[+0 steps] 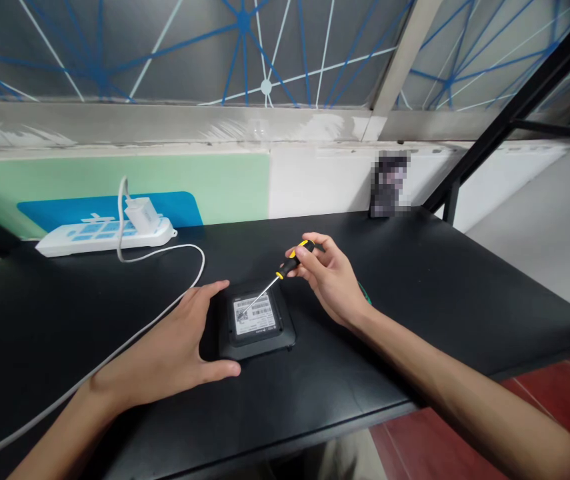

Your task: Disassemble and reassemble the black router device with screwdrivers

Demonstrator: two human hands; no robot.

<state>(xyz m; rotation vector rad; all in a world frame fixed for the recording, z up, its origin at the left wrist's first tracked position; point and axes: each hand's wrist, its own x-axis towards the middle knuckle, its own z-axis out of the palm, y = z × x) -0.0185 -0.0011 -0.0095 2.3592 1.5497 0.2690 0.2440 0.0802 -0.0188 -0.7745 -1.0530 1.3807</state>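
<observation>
Held by the handle in the closed right grip (333, 280), with the screwdriver (286, 268) pointing between 7 and 8 o'clock, long axis slanting down over the black box (261, 349). Lying flat on the table (329, 393), at 3 o'clock from the left grip (175, 350), fingers and thumb apart.

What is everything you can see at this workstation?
Screwdriver: one, black-yellow, over device
Device: one, black, between hands
Label: one, white, on device
Power strip: one, white, table rear left
Charger: one, white, on strip
Cable: one, white, from charger
Pixelated object: one, dark, against wall
Table: one, black, beneath
Wall: one, green-blue-white, behind
Windows: several, grey, above
Floor: red, lower right
Left hand: one, bare, beside device
Right hand: one, bare, holding screwdriver
</observation>
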